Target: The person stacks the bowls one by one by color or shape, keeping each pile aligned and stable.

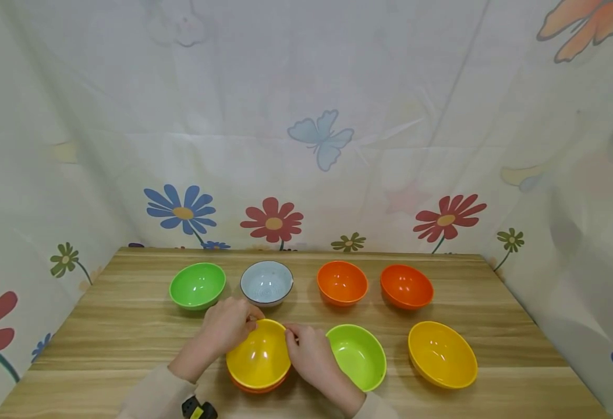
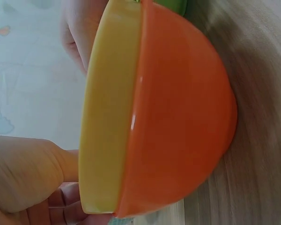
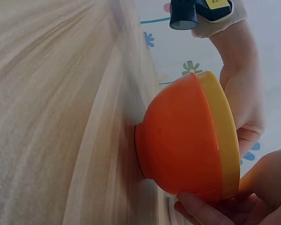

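The yellow bowl, glossy and round, sits mouth up inside the orange bowl, its rim standing above the orange one and gripped along its far side. The orange bowl, smooth and shiny, rests on its foot on the table's near part, left of centre.

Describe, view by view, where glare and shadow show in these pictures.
Head view: bright glints inside the stacked yellow bowl; left wrist view: a thin white highlight near the rim of the orange bowl beneath it; right wrist view: darker shading on the tabletop near that bowl's foot.
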The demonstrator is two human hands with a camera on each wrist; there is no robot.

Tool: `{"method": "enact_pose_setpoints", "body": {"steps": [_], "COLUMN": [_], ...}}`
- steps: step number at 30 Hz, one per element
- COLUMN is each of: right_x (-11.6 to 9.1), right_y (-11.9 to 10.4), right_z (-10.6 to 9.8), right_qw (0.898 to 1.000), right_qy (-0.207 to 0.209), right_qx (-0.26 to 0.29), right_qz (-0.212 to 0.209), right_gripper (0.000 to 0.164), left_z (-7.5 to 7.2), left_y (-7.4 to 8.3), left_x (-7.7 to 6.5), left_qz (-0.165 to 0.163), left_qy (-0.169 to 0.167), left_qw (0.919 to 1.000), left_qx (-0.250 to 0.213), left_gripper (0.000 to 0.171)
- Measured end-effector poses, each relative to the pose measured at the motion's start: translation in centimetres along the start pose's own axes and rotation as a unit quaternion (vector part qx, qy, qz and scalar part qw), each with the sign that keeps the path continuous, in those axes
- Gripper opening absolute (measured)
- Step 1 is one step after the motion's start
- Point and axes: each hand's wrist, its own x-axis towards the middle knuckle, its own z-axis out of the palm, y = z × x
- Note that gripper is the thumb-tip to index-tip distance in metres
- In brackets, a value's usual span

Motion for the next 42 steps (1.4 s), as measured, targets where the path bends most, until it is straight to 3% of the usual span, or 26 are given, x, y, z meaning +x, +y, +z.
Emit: {"method": "enact_pose_setpoints", "body": {"steps": [17,23,35,42], "right_x": [0.0,0.0,0.0,0.0], "right_y": [0.2,0.1,0.2,0.1], "right_z": [0.1,0.1,0.1,0.1], "right_qw": [1.000,1.000,1.000,1.000], "right_qy": [0.001,0.004,0.015,0.015], "right_qx": [0.005,0.000,-0.015,-0.016], "right_qz": [0.000,-0.001,-0.010,-0.008], "right_gripper": [0.023,0.023,0.022,0.023], "left_z": [-0.1,-0.3,-0.2,0.2], "left_y": [-1.0,-1.4,-2.8,-3.6], "left_x": [-0.2,-0.6,-2.4,-3.9], "left_qz": [0.010,-0.007,-0.047,-0.060], "left_qy": [0.000,0.015,0.071,0.072], "left_qw": [0.9994,0.9984,0.9918,0.9809], "left_qx": [-0.034,-0.055,-0.096,-0.170], "left_gripper": [0.019,0.018,0.020,0.023]}}
